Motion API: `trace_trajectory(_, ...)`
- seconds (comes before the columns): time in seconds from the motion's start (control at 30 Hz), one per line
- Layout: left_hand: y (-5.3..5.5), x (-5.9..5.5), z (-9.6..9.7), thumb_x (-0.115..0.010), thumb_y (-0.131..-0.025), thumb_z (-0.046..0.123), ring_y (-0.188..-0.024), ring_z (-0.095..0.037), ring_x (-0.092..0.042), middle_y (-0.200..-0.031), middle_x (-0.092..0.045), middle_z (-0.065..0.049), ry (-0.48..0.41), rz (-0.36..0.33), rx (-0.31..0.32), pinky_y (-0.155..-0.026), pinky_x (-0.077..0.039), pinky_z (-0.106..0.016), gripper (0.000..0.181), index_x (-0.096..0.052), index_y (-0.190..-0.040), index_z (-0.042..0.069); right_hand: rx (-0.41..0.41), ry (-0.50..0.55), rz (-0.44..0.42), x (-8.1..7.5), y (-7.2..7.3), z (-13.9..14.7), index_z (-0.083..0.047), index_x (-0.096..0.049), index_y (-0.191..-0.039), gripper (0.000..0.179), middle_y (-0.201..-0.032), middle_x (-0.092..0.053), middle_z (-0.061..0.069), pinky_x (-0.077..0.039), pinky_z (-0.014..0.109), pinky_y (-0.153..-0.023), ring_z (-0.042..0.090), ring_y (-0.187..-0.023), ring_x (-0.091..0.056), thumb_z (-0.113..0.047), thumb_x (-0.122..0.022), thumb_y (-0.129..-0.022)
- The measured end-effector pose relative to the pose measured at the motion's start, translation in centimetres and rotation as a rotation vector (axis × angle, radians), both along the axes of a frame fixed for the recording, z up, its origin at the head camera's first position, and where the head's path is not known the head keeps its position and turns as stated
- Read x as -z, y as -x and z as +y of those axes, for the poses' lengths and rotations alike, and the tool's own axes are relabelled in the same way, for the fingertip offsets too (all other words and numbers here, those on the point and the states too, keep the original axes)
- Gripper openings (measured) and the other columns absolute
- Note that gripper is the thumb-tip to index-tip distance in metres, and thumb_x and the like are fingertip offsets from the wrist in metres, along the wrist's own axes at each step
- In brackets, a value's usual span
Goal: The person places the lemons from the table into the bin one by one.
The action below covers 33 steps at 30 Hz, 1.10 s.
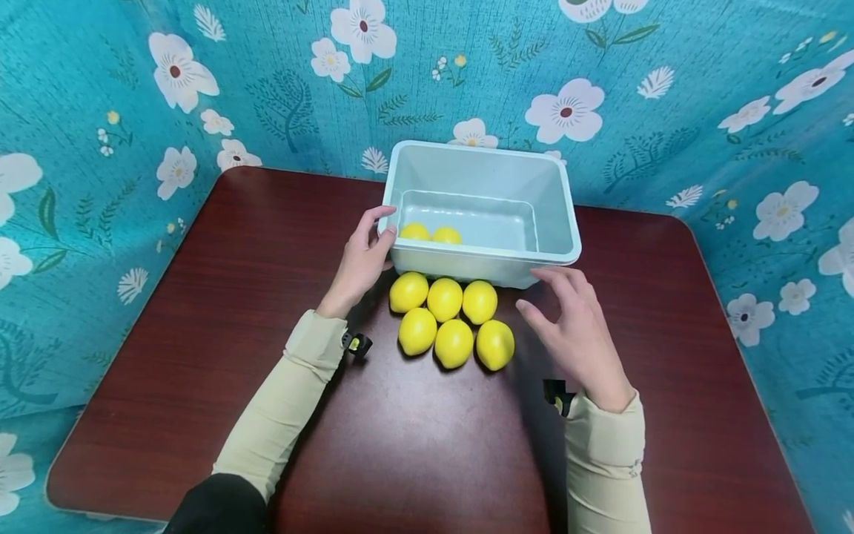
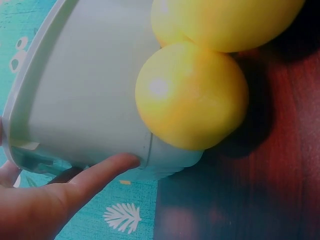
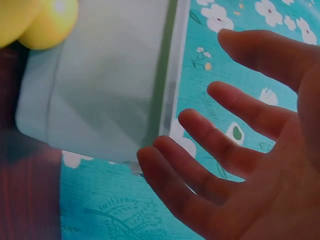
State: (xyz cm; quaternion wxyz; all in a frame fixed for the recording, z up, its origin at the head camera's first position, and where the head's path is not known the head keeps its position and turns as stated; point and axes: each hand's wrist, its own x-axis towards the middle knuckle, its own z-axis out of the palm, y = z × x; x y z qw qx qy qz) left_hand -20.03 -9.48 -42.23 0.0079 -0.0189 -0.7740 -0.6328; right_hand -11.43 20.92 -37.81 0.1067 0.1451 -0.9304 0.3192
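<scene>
A pale blue plastic bin (image 1: 480, 256) stands at the back of the table, with two lemons (image 1: 446, 235) visible inside by its front left. Several more lemons (image 1: 454, 343) lie in two rows just in front of it. My left hand (image 1: 359, 263) holds the bin's left front corner, fingers at the rim. In the left wrist view, one finger (image 2: 112, 170) lies along the wall near a lemon (image 2: 192, 95). My right hand (image 1: 580, 326) is by the right front corner, fingers spread and bent a little. The right wrist view shows nothing in that palm; fingertip contact with the rim is unclear.
The dark red-brown table (image 1: 414, 445) has rounded corners. Turquoise flowered cloth (image 1: 454, 67) hangs close behind the bin and along both sides. A small black device is strapped at each wrist.
</scene>
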Motion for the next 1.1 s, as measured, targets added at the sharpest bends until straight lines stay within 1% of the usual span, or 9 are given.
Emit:
trace_trajectory(0.03,0.0,0.0,0.0,-0.047,-0.101,0.035,-0.092,-0.038,-0.046,-0.086,-0.036,-0.006,-0.003,0.000,0.001,-0.087,-0.055,-0.051,0.038,-0.043,-0.139,0.031,-0.005,-0.012,-0.018,0.2,-0.1,-0.1,-0.004,-0.056,-0.128,0.045,-0.129,-0.049,0.017,-0.038,0.051,-0.095,0.035,-0.116,-0.044,-0.015,-0.070,-0.087)
trace_trajectory(0.17,0.0,-0.1,0.0,-0.047,-0.101,0.035,-0.095,-0.034,-0.048,-0.090,-0.039,-0.005,-0.005,0.002,0.004,-0.087,-0.054,-0.052,0.038,-0.043,-0.138,0.032,-0.027,-0.060,-0.085,1.3,-0.4,-0.7,-0.004,-0.056,-0.128,0.046,-0.130,-0.047,0.018,-0.038,0.053,-0.097,0.037,-0.118,-0.042,-0.018,-0.071,-0.087)
trace_trajectory(0.43,0.0,0.0,0.0,-0.046,-0.101,0.034,-0.093,-0.036,-0.047,-0.084,-0.034,-0.005,-0.003,0.008,0.006,-0.086,-0.055,-0.051,0.039,-0.042,-0.139,0.030,-0.038,-0.106,-0.228,3.5,-0.9,-1.8,-0.004,-0.055,-0.127,0.048,-0.130,-0.046,0.017,-0.041,0.051,-0.097,0.036,-0.118,-0.042,-0.021,-0.072,-0.086)
trace_trajectory(0.6,0.0,0.0,0.0,-0.046,-0.101,0.034,-0.102,-0.033,-0.050,-0.096,-0.042,-0.007,-0.005,0.006,0.007,-0.087,-0.054,-0.053,0.040,-0.042,-0.140,0.029,-0.031,-0.118,-0.246,4.6,-1.2,-2.3,-0.004,-0.056,-0.126,0.049,-0.127,-0.048,0.017,-0.041,0.049,-0.096,0.036,-0.114,-0.044,-0.023,-0.074,-0.084)
trace_trajectory(0.7,0.0,0.0,0.0,-0.046,-0.101,0.034,-0.103,-0.032,-0.051,-0.101,-0.044,-0.009,-0.005,0.005,0.008,-0.087,-0.054,-0.053,0.039,-0.042,-0.140,0.029,-0.024,-0.126,-0.244,5.2,-1.4,-2.5,-0.003,-0.056,-0.127,0.051,-0.125,-0.048,0.017,-0.042,0.048,-0.092,0.037,-0.110,-0.045,-0.024,-0.074,-0.084)
trace_trajectory(0.77,0.0,0.0,0.0,-0.046,-0.101,0.034,-0.103,-0.031,-0.051,-0.100,-0.044,-0.008,-0.005,0.004,0.007,-0.087,-0.054,-0.053,0.039,-0.042,-0.139,0.030,-0.021,-0.132,-0.243,5.4,-1.5,-2.7,-0.003,-0.055,-0.127,0.053,-0.124,-0.048,0.017,-0.043,0.045,-0.087,0.036,-0.107,-0.045,-0.025,-0.074,-0.084)
trace_trajectory(0.9,0.0,0.0,0.0,-0.046,-0.101,0.034,-0.101,-0.036,-0.049,-0.093,-0.040,-0.007,-0.012,0.006,0.008,-0.088,-0.053,-0.054,0.038,-0.042,-0.139,0.031,-0.010,-0.138,-0.248,5.8,-1.5,-2.9,-0.004,-0.054,-0.128,0.054,-0.123,-0.048,0.016,-0.042,0.041,-0.080,0.034,-0.102,-0.045,-0.026,-0.074,-0.083)
trace_trajectory(0.97,0.0,0.0,0.0,-0.046,-0.101,0.034,-0.100,-0.037,-0.049,-0.092,-0.039,-0.006,-0.015,0.009,0.009,-0.088,-0.053,-0.055,0.039,-0.042,-0.139,0.030,-0.005,-0.140,-0.252,5.9,-1.5,-2.9,-0.004,-0.053,-0.128,0.055,-0.124,-0.047,0.017,-0.042,0.041,-0.080,0.034,-0.102,-0.045,-0.026,-0.075,-0.083)
trace_trajectory(1.1,0.0,0.0,0.0,-0.046,-0.101,0.034,-0.102,-0.034,-0.050,-0.097,-0.042,-0.006,-0.013,0.012,0.008,-0.088,-0.053,-0.055,0.038,-0.042,-0.139,0.031,-0.004,-0.137,-0.262,6.1,-1.5,-3.0,-0.002,-0.050,-0.128,0.057,-0.126,-0.047,0.019,-0.043,0.043,-0.082,0.034,-0.103,-0.045,-0.025,-0.075,-0.082)
